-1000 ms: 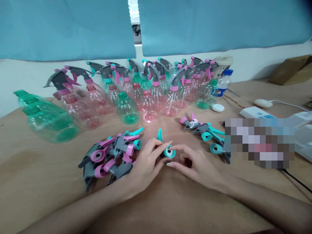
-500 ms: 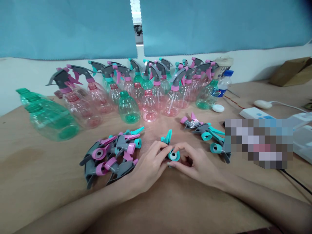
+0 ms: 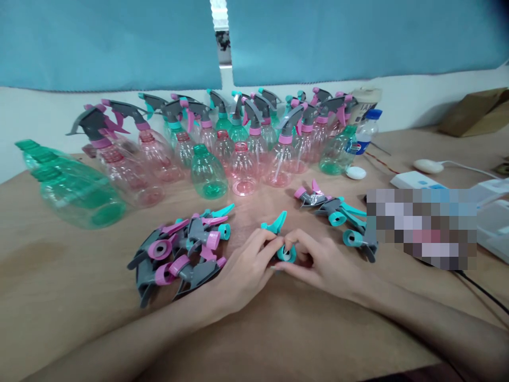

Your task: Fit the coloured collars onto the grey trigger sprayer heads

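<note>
A grey and teal trigger spray head lies between my two hands, its round collar turned toward me and its teal trigger pointing up. My left hand is closed around its body from the left. With bent fingers, my right hand grips the collar from the right, a fingertip at the white opening inside it. Left of my hands is a pile of grey, pink and teal spray heads. Several more spray heads lie to the right. Part of the held spray head is hidden by my fingers.
Rows of pink and green bottles, many with spray heads on, stand along the wall. Green bottles lean at the left. A blue-capped bottle, a white oval object, a power strip and a brown bag are at the right.
My right index finger has bent further in over the collar's opening. The spray head has turned slightly, its trigger now tilting more to the right. The view has shifted a little.
</note>
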`<state>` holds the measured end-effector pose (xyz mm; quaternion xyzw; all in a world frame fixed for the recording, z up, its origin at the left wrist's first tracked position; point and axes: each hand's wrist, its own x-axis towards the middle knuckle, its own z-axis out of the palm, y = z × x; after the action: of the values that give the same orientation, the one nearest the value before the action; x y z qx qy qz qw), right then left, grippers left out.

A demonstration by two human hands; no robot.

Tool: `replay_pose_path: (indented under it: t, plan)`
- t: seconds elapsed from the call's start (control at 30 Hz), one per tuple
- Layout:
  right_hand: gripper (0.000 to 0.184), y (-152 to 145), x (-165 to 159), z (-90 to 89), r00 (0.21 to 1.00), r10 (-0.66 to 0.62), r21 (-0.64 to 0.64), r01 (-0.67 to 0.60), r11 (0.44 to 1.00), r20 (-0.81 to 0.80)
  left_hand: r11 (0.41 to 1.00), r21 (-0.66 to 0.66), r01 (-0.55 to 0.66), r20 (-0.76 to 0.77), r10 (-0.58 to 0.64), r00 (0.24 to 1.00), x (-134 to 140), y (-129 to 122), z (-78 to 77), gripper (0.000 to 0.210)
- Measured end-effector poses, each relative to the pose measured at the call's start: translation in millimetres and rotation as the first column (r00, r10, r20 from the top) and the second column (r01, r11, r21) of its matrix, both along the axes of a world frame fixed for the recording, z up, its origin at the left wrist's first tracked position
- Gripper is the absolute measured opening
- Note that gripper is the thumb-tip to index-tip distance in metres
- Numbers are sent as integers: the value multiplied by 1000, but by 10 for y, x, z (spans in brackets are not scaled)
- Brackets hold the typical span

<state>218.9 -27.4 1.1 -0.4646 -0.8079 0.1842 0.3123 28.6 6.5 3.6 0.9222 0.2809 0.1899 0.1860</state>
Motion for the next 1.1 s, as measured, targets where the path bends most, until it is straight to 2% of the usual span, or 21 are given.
replay_pose_path:
  t: [0.13, 0.3, 0.4, 0.57, 0.8, 1.1]
  plan:
    - [22, -7, 1, -6, 1000, 16, -28, -17, 999, -26, 999, 28, 22, -8, -22, 1000, -4, 2, -26, 17]
    - [27, -15, -10, -45, 997, 59, 53, -57, 997, -43, 993, 100, 62, -5, -62, 998, -2, 8, -38, 18]
    - [19, -21, -10, -66, 995, 61, -11, -62, 998, -85, 999, 39, 26, 51, -28, 998, 7, 15, -7, 17]
    - [21, -6, 20, -46, 989, 6, -136, -26, 990, -147, 1000, -6, -12, 92, 13, 996, 2, 30, 18, 21]
    - [17, 3, 46, 31, 964, -99, -145, 64, 987, -245, 991, -120, -55, 141, 72, 987, -18, 41, 20, 25]
    - [16, 82, 108, -54, 902, -215, -99, 192, 976, -374, 982, -164, -90, 191, 121, 974, -24, 46, 24, 24]
